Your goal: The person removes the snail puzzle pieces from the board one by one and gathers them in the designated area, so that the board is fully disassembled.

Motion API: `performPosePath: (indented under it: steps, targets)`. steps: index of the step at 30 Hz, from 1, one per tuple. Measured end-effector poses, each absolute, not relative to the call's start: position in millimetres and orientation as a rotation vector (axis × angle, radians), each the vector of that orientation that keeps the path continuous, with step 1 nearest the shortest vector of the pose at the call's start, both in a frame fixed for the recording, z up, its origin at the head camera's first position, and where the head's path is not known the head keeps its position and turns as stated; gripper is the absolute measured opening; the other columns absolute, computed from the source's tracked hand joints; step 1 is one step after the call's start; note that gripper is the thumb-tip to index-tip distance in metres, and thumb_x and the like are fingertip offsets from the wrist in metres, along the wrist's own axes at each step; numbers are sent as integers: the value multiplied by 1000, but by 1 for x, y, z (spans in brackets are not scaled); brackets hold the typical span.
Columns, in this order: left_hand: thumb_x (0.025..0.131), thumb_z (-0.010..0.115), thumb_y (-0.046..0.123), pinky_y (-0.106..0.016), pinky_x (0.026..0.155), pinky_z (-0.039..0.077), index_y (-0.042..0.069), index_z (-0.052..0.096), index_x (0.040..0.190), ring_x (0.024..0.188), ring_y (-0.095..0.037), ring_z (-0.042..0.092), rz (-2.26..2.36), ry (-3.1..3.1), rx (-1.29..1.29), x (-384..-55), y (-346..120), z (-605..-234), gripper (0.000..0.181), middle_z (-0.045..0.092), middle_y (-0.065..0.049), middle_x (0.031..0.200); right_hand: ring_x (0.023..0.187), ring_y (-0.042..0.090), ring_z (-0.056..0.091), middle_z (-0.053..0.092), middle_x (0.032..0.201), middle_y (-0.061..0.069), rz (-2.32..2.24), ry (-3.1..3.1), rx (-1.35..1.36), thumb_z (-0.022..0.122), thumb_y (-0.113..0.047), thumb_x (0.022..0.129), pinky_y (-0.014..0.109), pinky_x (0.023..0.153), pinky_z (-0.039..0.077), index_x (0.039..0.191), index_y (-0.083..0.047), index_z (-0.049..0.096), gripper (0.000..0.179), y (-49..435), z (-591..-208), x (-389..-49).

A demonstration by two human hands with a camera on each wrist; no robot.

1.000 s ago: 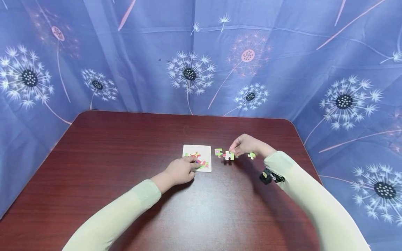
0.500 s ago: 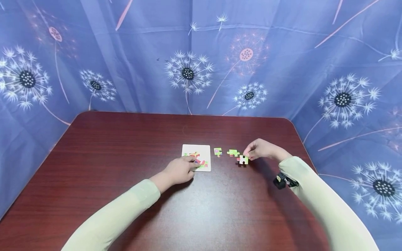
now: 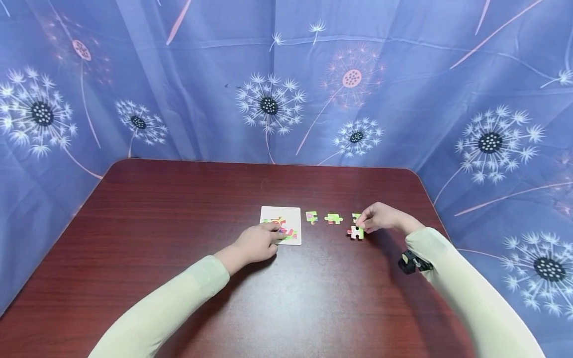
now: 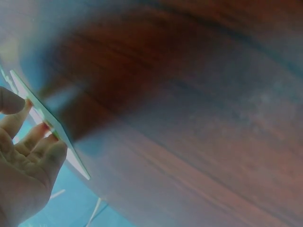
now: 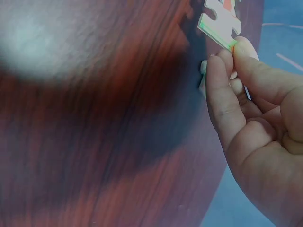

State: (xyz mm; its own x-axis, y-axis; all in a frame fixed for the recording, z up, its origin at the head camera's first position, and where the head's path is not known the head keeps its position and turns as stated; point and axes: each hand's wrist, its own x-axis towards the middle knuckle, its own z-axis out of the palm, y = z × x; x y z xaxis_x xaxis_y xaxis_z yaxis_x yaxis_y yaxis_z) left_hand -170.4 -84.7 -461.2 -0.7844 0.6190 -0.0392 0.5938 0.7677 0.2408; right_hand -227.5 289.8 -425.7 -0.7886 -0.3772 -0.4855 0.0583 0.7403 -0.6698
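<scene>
My right hand (image 3: 380, 218) pinches a jigsaw puzzle piece (image 3: 355, 232) between thumb and fingertips, just above the table. In the right wrist view the held piece (image 5: 220, 22) shows a pale face with a green edge. My left hand (image 3: 256, 242) rests on a white puzzle board (image 3: 291, 214), its fingers on the colourful pieces lying there and partly hiding them. The left wrist view shows the board (image 4: 78, 163) edge-on beneath the fingertips. Another piece (image 3: 355, 217) lies close to my right fingertips, partly covered by them.
Two more green puzzle pieces lie right of the board: one piece (image 3: 311, 217) near its edge, another piece (image 3: 333, 219) farther right. The dark red wooden table (image 3: 286, 298) reaches back to a blue dandelion-print curtain (image 3: 201, 99). A black wrist camera (image 3: 409, 262) sits on the right sleeve.
My right hand has moved right and slightly toward me with the puzzle piece, uncovering the middle green piece. My left hand stays on the board.
</scene>
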Motion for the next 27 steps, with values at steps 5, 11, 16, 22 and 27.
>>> performPosePath:
  steps: [5, 11, 16, 22, 27]
  targets:
    - [88, 59, 17, -46, 107, 54, 17, 71, 132, 136, -31, 60, 336, 2830, 965, -170, -84, -460, 45, 64, -11, 144, 91, 9, 71, 76, 102, 8, -933, 2316, -216, 61, 3, 96, 37, 88, 64, 111, 15, 70, 21, 297, -430, -226]
    - [88, 59, 16, -47, 108, 53, 17, 71, 133, 136, -32, 60, 340, 2821, 955, -170, -84, -459, 46, 63, -11, 145, 81, 4, 68, 77, 95, 5, -953, 2326, -204, 64, 3, 94, 36, 83, 64, 109, 18, 69, 22, 302, -435, -227]
    - [88, 59, 17, -47, 109, 52, 17, 71, 132, 137, -32, 59, 341, 2822, 959, -171, -83, -459, 46, 63, -11, 145, 77, 3, 65, 77, 89, 2, -949, 2367, -198, 67, 2, 92, 35, 79, 64, 106, 18, 70, 21, 305, -440, -227]
    - [89, 59, 17, -48, 108, 53, 17, 71, 132, 137, -32, 59, 335, 2824, 961, -172, -83, -459, 45, 63, -11, 145, 74, 4, 65, 76, 86, 1, -952, 2412, -216, 69, -2, 92, 33, 75, 64, 103, 15, 72, 20, 304, -443, -225]
    - [88, 59, 16, -48, 105, 55, 17, 70, 134, 135, -32, 60, 330, 2825, 979, -170, -86, -459, 47, 63, -12, 145, 72, 4, 63, 75, 84, 0, -941, 2451, -239, 71, -3, 90, 30, 70, 62, 100, 12, 74, 18, 301, -444, -224]
